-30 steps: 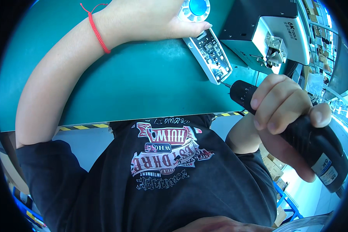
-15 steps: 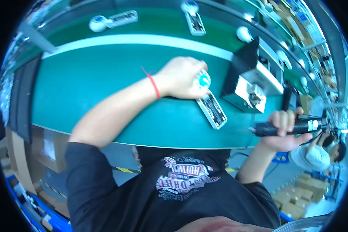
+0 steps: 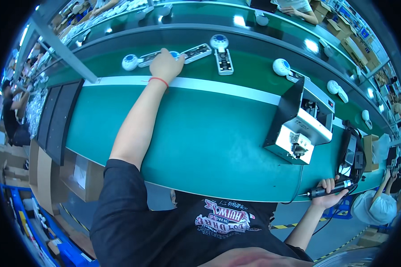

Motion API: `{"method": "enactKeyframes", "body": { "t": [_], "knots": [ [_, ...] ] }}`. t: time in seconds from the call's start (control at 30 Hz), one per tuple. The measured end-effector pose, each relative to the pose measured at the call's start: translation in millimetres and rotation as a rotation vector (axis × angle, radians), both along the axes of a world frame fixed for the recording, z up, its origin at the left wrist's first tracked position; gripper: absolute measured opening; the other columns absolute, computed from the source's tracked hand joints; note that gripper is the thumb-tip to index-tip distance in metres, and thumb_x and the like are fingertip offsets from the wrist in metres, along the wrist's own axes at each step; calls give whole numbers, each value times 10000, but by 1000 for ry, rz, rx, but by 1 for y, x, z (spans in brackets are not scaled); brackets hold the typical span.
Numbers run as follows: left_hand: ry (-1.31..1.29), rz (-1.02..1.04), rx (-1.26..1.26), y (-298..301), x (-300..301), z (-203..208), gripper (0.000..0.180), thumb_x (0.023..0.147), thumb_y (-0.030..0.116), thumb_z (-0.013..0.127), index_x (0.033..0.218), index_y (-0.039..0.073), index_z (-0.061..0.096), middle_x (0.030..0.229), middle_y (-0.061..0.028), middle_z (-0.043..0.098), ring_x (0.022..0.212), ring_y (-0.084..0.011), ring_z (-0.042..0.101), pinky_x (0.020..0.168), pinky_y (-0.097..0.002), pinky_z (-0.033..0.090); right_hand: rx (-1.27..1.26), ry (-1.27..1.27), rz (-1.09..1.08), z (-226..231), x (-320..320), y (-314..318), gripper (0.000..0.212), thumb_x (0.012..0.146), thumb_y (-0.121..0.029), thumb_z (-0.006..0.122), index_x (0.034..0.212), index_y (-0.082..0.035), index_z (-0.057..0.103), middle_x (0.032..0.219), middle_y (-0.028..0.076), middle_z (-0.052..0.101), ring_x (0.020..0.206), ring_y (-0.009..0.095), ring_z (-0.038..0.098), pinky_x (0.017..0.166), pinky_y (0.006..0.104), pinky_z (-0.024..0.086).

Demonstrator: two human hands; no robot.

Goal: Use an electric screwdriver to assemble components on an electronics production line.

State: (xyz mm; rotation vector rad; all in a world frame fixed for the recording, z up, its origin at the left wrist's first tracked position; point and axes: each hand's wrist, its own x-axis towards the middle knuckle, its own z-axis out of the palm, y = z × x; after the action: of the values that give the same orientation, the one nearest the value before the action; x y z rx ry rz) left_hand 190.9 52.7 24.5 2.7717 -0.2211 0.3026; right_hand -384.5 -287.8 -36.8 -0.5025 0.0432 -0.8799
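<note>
My left hand (image 3: 166, 64), with a red string round its wrist, reaches over the far green strip. Its fingers close over the round head of a white handheld device, whose long handle (image 3: 197, 53) points right with its inner parts exposed. Most of that head is hidden by the hand. Beside the fingertips lies a similar device (image 3: 129, 62), its handle partly covered. At the table's near right edge my right hand (image 3: 328, 193) grips a black electric screwdriver (image 3: 318, 192), its bit pointing left.
Another white device (image 3: 224, 62) lies right of my left hand; several more sit further along the strip. A black-and-white machine (image 3: 301, 122) stands on the green table (image 3: 209, 133) at the right. A black panel (image 3: 55, 120) flanks the left end. Other people work around.
My left hand has carried the device from mid-table to the far strip, left of its former place. My right hand, still around the screwdriver, has drawn nearer the table's edge. The view has shifted.
</note>
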Motion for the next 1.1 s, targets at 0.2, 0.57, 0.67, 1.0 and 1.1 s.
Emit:
{"method": "enactKeyframes", "body": {
  "t": [0.2, 0.57, 0.67, 1.0, 1.1],
  "knots": [
    [-538, -274, 81, -56, 16, -5, 629, 880, 525, 645, 1177, -30, 630, 1135, -243, 679, 977, -393, 683, 877, -424, 542, 27, 25, -37, 11, -2, 8, 672, 1025, -628, 428, 1247, -5, 546, 707, -2, 429, 576, 108, 427, 613, 286, 382],
    [-249, -498, -91, -98, 24, 2, 549, 817, 272, 757, 1273, 4, 612, 1099, -243, 656, 966, -397, 660, 896, -429, 530, 194, 139, -286, 30, 22, 35, 709, 1033, -605, 434, 1400, 1, 469, 801, 27, 472, 693, 139, 484, 718, 362, 443],
    [-216, -602, -208, -78, -47, 24, 569, 784, 267, 804, 1257, 9, 624, 1063, -207, 650, 947, -365, 651, 877, -413, 529, 193, 331, -454, 50, 27, 44, 721, 1032, -598, 445, 1451, -12, 427, 829, 38, 530, 713, 144, 536, 721, 380, 451],
    [146, -878, -391, -69, -220, -23, 593, 718, 327, 872, 1162, 8, 642, 977, -157, 638, 823, -291, 636, 799, -374, 536, -826, -3, -56, 131, 119, 105, 858, 939, -777, 434, 1395, -52, 475, 838, 56, 624, 647, 155, 590, 666, 334, 444],
    [224, -866, -442, -73, -223, -34, 590, 719, 344, 872, 1145, 9, 639, 968, -156, 636, 810, -291, 641, 782, -370, 539, -949, 0, -273, 121, 148, 106, 882, 931, -804, 396, 1376, -47, 483, 831, 64, 649, 630, 169, 601, 642, 345, 459]
  ]
}}
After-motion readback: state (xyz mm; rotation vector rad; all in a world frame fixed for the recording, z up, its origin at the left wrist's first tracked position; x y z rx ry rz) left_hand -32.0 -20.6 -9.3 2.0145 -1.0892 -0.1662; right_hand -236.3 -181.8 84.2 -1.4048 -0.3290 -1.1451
